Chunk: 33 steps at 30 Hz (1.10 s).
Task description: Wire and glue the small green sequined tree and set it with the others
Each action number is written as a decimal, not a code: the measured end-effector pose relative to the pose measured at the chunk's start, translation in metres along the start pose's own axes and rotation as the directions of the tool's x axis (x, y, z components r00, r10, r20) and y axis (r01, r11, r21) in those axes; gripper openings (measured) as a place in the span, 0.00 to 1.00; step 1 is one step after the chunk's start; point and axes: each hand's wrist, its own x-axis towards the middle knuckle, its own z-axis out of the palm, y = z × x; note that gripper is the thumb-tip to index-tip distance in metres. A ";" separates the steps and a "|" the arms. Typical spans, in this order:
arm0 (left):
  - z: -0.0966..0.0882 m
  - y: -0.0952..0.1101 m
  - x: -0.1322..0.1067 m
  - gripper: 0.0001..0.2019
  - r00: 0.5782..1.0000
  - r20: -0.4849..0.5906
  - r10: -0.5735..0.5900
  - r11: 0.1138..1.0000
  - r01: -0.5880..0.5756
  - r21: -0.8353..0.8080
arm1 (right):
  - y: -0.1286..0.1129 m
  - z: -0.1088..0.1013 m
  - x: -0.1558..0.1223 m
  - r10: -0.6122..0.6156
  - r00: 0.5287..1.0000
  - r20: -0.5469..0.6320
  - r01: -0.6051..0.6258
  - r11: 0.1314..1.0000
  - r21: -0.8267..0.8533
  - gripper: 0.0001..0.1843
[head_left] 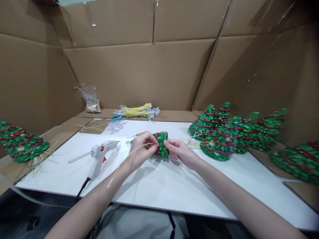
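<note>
A small green sequinned tree (pixel 162 144) with red trim lies on its side above the white board (pixel 159 186), between both hands. My left hand (pixel 142 149) is closed in a pinch on a thin yellow wire (pixel 124 161) whose tip meets the tree's left side; the wire trails back along my forearm. My right hand (pixel 178 151) is closed on the tree's right end, steadying it.
A white glue gun (pixel 99 156) with a black cord rests left of my hands. Several finished green trees (pixel 224 132) lie at the right, one (pixel 21 142) at the far left. Yellow wire bundles (pixel 136 111) and a plastic bag (pixel 90 98) sit at the back. Cardboard walls surround the board.
</note>
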 end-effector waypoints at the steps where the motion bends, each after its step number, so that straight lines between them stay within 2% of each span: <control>1: 0.000 0.000 0.000 0.02 1.000 -0.003 0.003 1.000 -0.003 0.001 | 0.000 0.000 0.000 -0.001 1.000 0.005 0.001 1.000 -0.001 0.28; 8: 0.001 -0.003 -0.002 0.02 0.998 -0.024 0.063 0.998 -0.064 -0.016 | 0.000 0.000 0.000 -0.002 1.000 0.020 0.002 1.000 -0.007 0.26; 17: 0.007 0.000 0.001 0.04 0.999 -0.037 0.016 0.994 -0.020 -0.108 | 0.000 -0.001 0.001 -0.006 0.999 0.048 0.006 1.000 0.013 0.25; 22: 0.005 -0.003 0.000 0.02 0.999 -0.033 0.011 0.997 -0.014 -0.081 | 0.001 -0.002 0.001 0.000 0.999 0.048 0.000 1.000 0.013 0.26; 26: -0.001 -0.009 -0.001 0.03 0.990 -0.009 0.137 0.990 -0.137 0.045 | -0.001 -0.001 0.001 -0.006 0.999 0.048 0.007 1.000 -0.010 0.25; 30: -0.009 -0.010 0.000 0.04 0.952 0.037 0.304 0.927 -0.304 0.221 | -0.001 -0.002 0.002 -0.011 0.999 0.045 0.012 1.000 -0.016 0.25; 33: -0.013 -0.011 0.001 0.05 0.931 0.091 0.353 0.887 -0.364 0.284 | 0.000 -0.003 0.002 -0.021 0.999 0.050 0.021 1.000 -0.012 0.25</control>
